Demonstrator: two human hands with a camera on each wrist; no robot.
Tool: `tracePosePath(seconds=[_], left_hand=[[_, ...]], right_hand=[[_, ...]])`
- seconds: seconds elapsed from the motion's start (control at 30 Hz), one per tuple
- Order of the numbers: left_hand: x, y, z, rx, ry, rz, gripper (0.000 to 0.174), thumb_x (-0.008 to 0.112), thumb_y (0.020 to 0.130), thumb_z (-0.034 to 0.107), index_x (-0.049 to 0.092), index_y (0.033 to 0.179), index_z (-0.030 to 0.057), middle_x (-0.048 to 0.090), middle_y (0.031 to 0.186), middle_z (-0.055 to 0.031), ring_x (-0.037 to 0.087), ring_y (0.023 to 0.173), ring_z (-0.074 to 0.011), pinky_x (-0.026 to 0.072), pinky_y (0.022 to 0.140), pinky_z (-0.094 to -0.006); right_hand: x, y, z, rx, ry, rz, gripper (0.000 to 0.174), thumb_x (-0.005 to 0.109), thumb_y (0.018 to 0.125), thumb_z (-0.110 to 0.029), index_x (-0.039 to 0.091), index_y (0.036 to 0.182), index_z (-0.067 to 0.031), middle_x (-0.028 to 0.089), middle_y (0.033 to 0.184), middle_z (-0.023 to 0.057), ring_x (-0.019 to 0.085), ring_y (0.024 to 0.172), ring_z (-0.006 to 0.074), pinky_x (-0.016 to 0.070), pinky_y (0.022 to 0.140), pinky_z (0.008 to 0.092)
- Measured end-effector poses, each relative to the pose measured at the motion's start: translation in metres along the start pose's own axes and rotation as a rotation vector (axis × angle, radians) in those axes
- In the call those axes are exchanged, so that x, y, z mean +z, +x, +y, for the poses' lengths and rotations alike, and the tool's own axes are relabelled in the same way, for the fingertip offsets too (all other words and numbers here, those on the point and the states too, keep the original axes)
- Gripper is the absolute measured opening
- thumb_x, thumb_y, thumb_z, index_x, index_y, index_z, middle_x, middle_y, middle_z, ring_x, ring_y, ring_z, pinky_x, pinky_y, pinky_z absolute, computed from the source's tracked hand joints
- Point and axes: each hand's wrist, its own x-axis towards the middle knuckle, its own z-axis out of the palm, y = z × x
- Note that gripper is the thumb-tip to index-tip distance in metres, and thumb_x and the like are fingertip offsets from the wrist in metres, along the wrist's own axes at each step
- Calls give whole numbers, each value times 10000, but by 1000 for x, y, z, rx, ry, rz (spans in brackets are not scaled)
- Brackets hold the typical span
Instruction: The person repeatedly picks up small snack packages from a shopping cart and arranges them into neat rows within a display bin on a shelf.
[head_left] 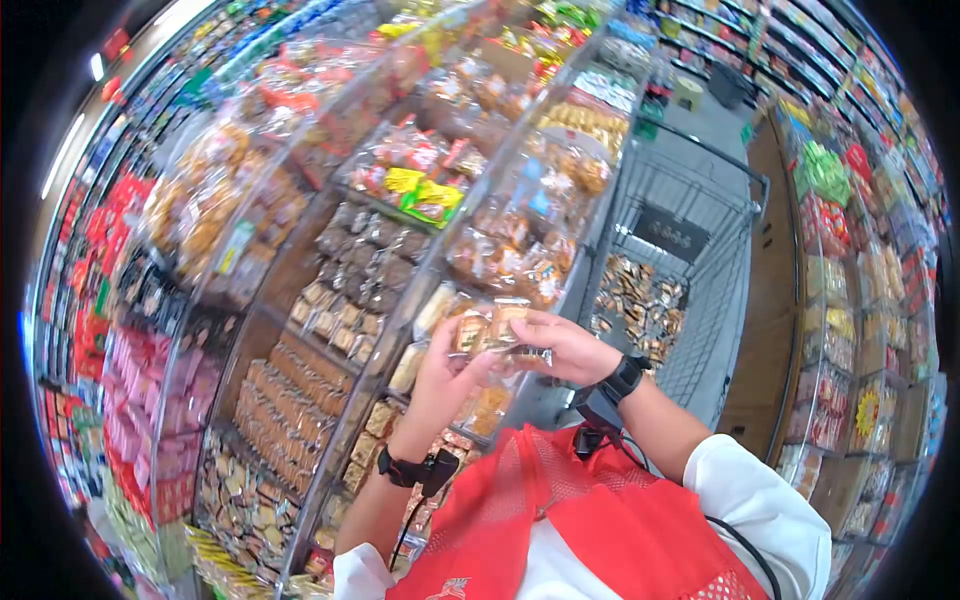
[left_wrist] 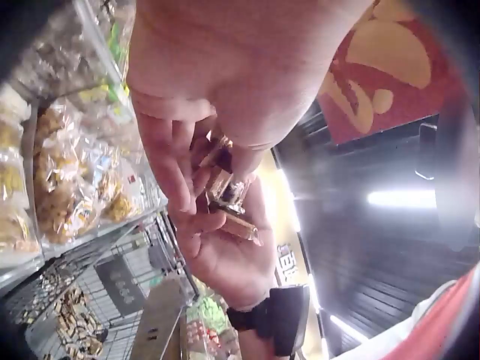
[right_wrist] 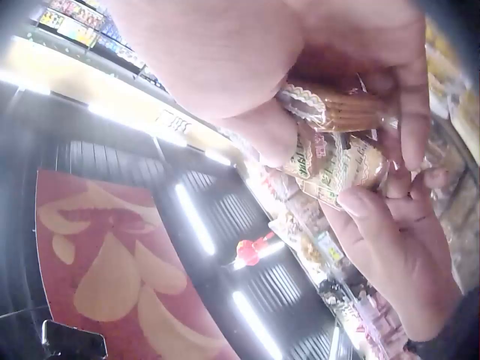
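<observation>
Small clear-wrapped snack packets (head_left: 508, 320) (left_wrist: 226, 189) (right_wrist: 345, 163) are held between both hands at chest height, over the edge of the bins. My left hand (head_left: 450, 375) (left_wrist: 232, 67) (right_wrist: 409, 259) pinches them from the left with thumb and fingers. From the other side, my right hand (head_left: 572, 350) (left_wrist: 232, 259) (right_wrist: 255, 60) grips them, its thumb against the printed wrappers. In the right wrist view, a brown ridged snack (right_wrist: 341, 109) lies under the right fingers. The exact number of packets cannot be told.
Divided bins of wrapped snacks (head_left: 290, 415) fill the left and centre. A wire shopping cart (head_left: 715, 290), with many small brown pieces (head_left: 640, 310) showing in it, stands right of the bins. Further right is a wooden-sided shelf (head_left: 765, 290) with packaged goods.
</observation>
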Motion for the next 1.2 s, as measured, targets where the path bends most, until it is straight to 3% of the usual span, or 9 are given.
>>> tracePosePath(seconds=[0.17,0.47,0.57,0.67,0.77,0.9,0.93,1.07,1.2], left_hand=[[-53,-49,17,138,-87,208,553,631,1024,72,375,1507,-8,595,1358,-118,670,1105,-175,634,713,-276],[-68,-103,30,230,-244,496,400,598,1045,66,488,1419,-21,654,1347,-154,727,1109,-254,633,791,-314],[-69,-108,36,186,-267,507,373,606,1045,76,524,1397,-17,684,1298,-143,737,1101,-265,633,797,-312],[-69,-110,39,170,-228,502,384,624,1049,128,539,1402,2,696,1299,-110,733,1122,-234,602,853,-303],[-68,-106,34,155,-256,472,351,616,1046,90,550,1376,-10,710,1253,-129,745,1091,-260,635,806,-308],[-64,-108,33,99,-167,421,349,634,1042,110,571,1367,3,735,1198,-94,748,1054,-195,599,744,-268],[-63,-109,32,112,-144,406,352,639,1039,112,573,1368,4,736,1193,-89,746,1042,-182,591,736,-261],[-59,-114,34,121,-110,385,370,674,1017,115,589,1359,3,737,1179,-68,738,988,-141,561,707,-247],[-60,-123,31,98,-78,375,364,682,1019,133,602,1351,7,738,1158,-52,728,945,-119,551,699,-247]], right_hand=[[73,32,17,-39,34,-105,551,546,1097,-368,445,1574,-111,529,1522,52,552,1362,213,483,1148,443],[100,61,49,-242,-414,-81,383,631,1067,-269,640,1400,-80,686,1262,18,638,1099,109,531,917,315],[108,53,43,-361,-756,-52,373,650,1056,-240,632,1390,-73,689,1240,23,653,1060,112,558,830,287],[119,40,28,-309,-597,-51,382,661,1047,-212,618,1393,-56,685,1236,19,657,1026,101,571,736,265],[124,36,19,-252,-567,-65,413,667,1041,-193,571,1413,-41,703,1197,46,674,941,98,559,776,282],[126,27,-8,-395,-1189,-134,463,734,963,-114,579,1396,-65,694,1100,11,666,951,102,542,782,334],[132,24,-13,-474,-1227,-117,443,785,889,-95,638,1307,-116,650,906,59,624,824,153,514,738,365],[128,30,-20,-725,-1487,-364,430,781,862,-60,673,1266,-159,597,936,84,625,821,266,521,733,380],[124,39,-11,-756,-1560,-470,450,785,856,-57,699,1278,-187,584,1057,82,647,921,250,535,786,386]])
